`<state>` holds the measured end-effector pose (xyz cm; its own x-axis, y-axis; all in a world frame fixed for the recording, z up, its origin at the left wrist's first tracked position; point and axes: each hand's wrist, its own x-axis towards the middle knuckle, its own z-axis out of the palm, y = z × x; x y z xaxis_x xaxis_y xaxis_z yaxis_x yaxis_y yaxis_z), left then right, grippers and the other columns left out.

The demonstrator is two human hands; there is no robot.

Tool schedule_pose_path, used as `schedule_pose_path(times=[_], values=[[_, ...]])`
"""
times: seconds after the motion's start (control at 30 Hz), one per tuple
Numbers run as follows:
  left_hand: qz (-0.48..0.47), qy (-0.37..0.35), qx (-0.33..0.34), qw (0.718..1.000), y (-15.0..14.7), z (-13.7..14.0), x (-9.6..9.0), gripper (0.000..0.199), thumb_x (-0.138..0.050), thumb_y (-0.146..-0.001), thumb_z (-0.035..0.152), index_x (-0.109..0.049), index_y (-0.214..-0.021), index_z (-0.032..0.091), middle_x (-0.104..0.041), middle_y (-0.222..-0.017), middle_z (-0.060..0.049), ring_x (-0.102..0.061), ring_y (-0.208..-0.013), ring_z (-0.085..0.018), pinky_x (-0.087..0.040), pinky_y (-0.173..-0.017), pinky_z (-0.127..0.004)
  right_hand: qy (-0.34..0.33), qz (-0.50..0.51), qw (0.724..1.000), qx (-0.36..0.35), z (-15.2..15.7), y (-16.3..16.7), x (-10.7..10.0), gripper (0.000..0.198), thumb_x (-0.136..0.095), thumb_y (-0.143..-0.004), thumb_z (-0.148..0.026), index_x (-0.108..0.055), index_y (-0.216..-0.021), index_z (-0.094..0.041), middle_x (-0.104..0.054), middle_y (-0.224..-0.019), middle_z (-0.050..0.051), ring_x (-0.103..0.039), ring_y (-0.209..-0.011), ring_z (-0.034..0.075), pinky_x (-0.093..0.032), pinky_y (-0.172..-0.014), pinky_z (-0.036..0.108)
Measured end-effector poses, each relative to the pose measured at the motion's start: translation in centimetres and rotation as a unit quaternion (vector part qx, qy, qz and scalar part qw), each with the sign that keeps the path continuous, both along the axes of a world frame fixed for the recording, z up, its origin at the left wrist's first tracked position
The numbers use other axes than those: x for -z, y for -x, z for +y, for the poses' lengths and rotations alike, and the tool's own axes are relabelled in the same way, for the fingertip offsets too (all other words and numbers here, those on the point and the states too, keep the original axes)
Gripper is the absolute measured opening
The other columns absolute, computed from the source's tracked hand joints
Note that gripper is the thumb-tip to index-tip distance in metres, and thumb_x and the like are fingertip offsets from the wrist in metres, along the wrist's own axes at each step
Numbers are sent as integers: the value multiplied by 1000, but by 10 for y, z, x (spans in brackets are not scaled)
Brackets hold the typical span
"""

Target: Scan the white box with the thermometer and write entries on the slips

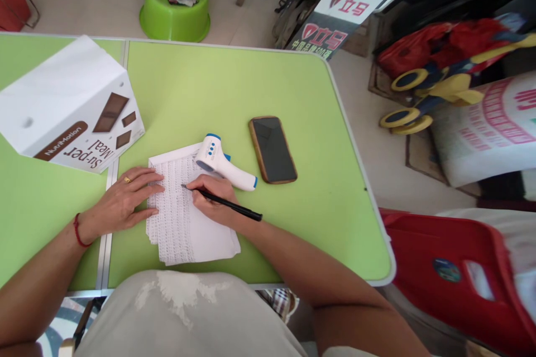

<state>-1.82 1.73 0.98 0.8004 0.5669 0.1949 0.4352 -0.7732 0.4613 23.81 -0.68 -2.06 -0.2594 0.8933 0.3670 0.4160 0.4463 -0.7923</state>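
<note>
My right hand (pixel 213 196) is closed around a black pen (pixel 238 210), its tip on the written part of a stack of paper sheets (pixel 209 240). Rows of small handwriting fill the left part of the top sheet, while its right part is blank. With fingers spread, my left hand (pixel 125 198) lies flat at the left edge of the sheets; it wears a ring and a red cord bracelet. A white and blue infrared thermometer (pixel 221 163) rests across the top of the paper, just above my right hand.
To the right of the thermometer lies a smartphone (pixel 274 149) in a brown case. A white NutriMotion box (pixel 79 117) stands at the left of the green folding table (pixel 201 83). Beyond the edges are a green stool (pixel 173 19), a scooter's rear (pixel 335 11) and a red chair (pixel 444 256).
</note>
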Motion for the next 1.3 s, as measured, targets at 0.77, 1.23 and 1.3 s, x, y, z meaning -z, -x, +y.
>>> schedule_pose_path(times=[0.77, 1.23, 1.3], values=[[7, -14, 6, 1000, 0, 0, -1, 33, -56, -97, 34, -56, -123, 15, -57, -133, -14, -45, -129, -30, -42, -109, -50, -64, 41, 997, 26, 3, 2, 2, 11, -61, -84, -14, -64, -92, -21, -68, -80, 2, -62, -67, 13, -53, -60, 26], [-2, -6, -1, 1000, 2, 0, 1, 36, -55, -97, 37, -55, -125, 14, -57, -134, -15, -45, -130, -29, -42, -109, -51, -85, 36, 995, -29, 3, 2, 2, 4, -59, -89, -19, -62, -88, -20, -64, -73, 2, -59, -62, 13, -49, -57, 27], [-3, -8, 1, 1000, 2, -1, 1, 37, -54, -97, 38, -55, -126, 14, -56, -134, -15, -45, -129, -30, -42, -108, -51, -53, 43, 997, -30, 2, 1, 2, 15, -55, -92, -22, -61, -79, -20, -62, -66, 0, -57, -58, 13, -46, -55, 27]])
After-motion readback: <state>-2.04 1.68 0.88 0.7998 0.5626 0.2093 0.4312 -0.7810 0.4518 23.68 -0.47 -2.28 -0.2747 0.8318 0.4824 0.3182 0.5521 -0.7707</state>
